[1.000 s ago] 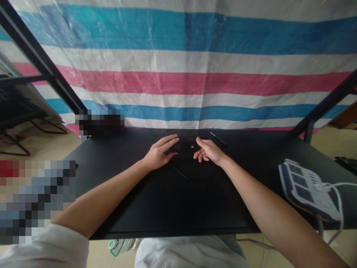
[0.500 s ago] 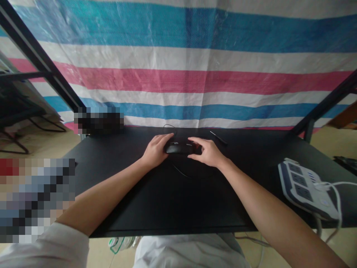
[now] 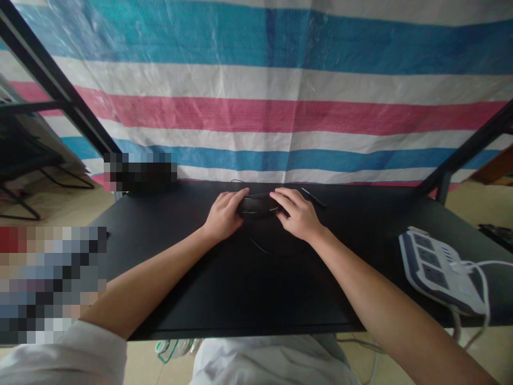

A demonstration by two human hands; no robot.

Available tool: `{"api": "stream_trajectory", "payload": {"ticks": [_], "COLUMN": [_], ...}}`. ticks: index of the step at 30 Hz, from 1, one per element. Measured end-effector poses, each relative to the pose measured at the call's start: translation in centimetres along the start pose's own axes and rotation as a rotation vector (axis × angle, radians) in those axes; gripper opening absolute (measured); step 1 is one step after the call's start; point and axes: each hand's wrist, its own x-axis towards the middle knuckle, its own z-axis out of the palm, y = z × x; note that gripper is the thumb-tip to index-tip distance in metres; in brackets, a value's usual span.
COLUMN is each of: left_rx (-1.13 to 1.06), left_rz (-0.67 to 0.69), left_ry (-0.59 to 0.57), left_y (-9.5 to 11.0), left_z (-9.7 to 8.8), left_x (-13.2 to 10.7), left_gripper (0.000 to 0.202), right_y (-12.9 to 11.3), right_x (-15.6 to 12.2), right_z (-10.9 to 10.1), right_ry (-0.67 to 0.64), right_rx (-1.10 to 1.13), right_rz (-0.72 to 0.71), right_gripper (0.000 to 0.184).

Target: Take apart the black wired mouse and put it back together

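A black computer mouse [image 3: 258, 206] is held sideways between my two hands over the middle of the black table. My left hand [image 3: 225, 213] is closed round its left end, thumb near me and fingers on the far side. At the right end, my right hand [image 3: 298, 213] grips it with bent fingers on top and the thumb below. A dark gap runs between an upper and a lower part of the mouse; whether they are fully apart I cannot tell. A thin black cable [image 3: 259, 246] curves over the table on the near side. Just beyond my right hand lies a screwdriver [image 3: 313, 197].
A white and grey power strip [image 3: 443, 270] with white cords sits at the table's right. Blurred-out items stand at the left. A striped plastic sheet [image 3: 256, 115] hangs behind the table [image 3: 256, 299], between dark metal posts [image 3: 465, 149].
My right hand has closed in on the mouse's right end, its fingers now over the top. The mouse has tilted, and a gap shows between its upper and lower parts. My left hand keeps its hold.
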Motion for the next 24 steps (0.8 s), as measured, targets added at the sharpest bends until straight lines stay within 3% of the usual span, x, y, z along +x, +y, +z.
{"api": "stream_trajectory", "payload": {"ticks": [6, 12, 17, 24], "left_rx": [-0.068, -0.141, -0.237, -0.208], "left_rz": [-0.048, -0.215, -0.194, -0.22], "left_ry": [-0.058, -0.081, -0.2, -0.247], "left_y": [0.2, 0.7, 1.2, 1.1], "left_z": [-0.4, -0.3, -0.6, -0.4], "left_x": [0.0, -0.2, -0.1, 0.1], "left_gripper": [0.067, 0.074, 0.074, 0.07], "right_y": [0.1, 0.0, -0.1, 0.2], "right_x": [-0.3, 0.4, 0.8, 1.0], "right_z": [0.1, 0.5, 0.6, 0.1], "right_ry": [-0.14, -0.112, -0.213, -0.235], "right_rx": [0.45, 0.842, 0.941, 0.994], "right_rz": [0.244, 0.646, 0.88, 0.965], "right_gripper": [0.063, 0.047, 0.058, 0.048]}}
